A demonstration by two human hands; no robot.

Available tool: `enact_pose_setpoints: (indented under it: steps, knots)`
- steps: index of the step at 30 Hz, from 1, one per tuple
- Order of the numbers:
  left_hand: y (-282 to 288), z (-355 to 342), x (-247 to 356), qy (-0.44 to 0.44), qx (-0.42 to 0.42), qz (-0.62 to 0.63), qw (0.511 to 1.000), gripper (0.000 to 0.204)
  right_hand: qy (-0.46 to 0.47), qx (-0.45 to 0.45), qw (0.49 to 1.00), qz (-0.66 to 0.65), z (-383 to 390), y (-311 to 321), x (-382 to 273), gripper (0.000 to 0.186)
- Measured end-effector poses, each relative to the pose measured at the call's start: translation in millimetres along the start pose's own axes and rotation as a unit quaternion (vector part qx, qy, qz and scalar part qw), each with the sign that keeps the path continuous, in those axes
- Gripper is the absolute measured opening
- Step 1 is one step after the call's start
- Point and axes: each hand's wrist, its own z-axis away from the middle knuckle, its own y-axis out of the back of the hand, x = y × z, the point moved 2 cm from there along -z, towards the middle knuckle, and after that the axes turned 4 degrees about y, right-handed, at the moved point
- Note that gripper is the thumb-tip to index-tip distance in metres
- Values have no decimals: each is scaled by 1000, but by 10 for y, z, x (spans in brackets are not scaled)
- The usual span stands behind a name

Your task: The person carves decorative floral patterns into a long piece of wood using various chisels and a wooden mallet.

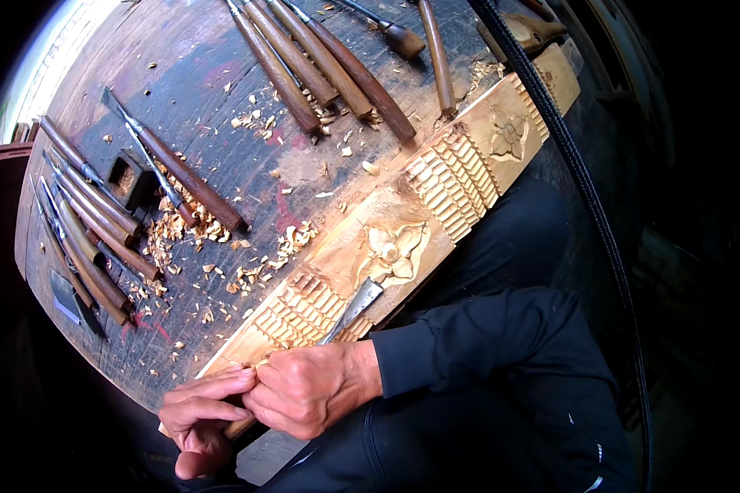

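My right hand (pixel 300 393) is closed around a flat chisel (pixel 355 311), its steel blade sticking out on the far side toward the upper right. A bit of wooden handle (pixel 238 428) shows below this hand. Close against its fingers lies my left hand (pixel 201 415), fingers stretched over the near left end of a carved board (pixel 345 228), thumb apart. What the fingertips touch between the hands is hidden. The pale board runs diagonally to the upper right, with rows of ridges and a carved flower (pixel 393 251); a second flower (pixel 509 136) sits farther along.
Several wooden-handled chisels (pixel 292 70) lie at the back of the dark table (pixel 214 107). More tools (pixel 99 214) are grouped at left beside a small dark block (pixel 131 179). Shavings (pixel 185 234) are scattered around. A black cord (pixel 588 177) hangs across the right side.
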Motion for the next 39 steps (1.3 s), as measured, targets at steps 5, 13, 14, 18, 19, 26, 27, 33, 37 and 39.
enact_pose_setpoints:
  steps: [5,13,14,18,19,26,27,33,37,39]
  knots:
    - [-44,63,-53,-6,63,20,998,106,-6,-16,1000,10,-4,15,6,24]
    - [-51,80,-83,-11,85,49,995,104,-14,15,1000,21,7,-3,-12,24]
    - [-56,89,-72,-6,89,50,995,103,-12,5,1000,18,0,4,-8,25]
    - [-41,113,-91,-16,97,55,994,101,-14,-5,1000,11,-8,24,-12,26]
    - [-48,112,-86,-14,96,51,994,101,-14,0,1000,13,-18,27,-16,26]
    - [-57,125,-128,-20,107,48,993,99,-20,-3,1000,0,17,-34,-21,23]
    - [-58,139,-142,-23,114,53,992,99,-14,-14,1000,-5,9,-24,-24,23]
    - [-93,123,-102,-10,101,39,994,98,-12,19,1000,7,33,-30,-28,18]
    - [-78,174,-150,-19,113,42,993,97,5,7,1000,-9,33,-18,-4,18]
    - [-69,201,-165,-31,126,62,990,97,7,13,1000,-8,36,-54,-9,19]
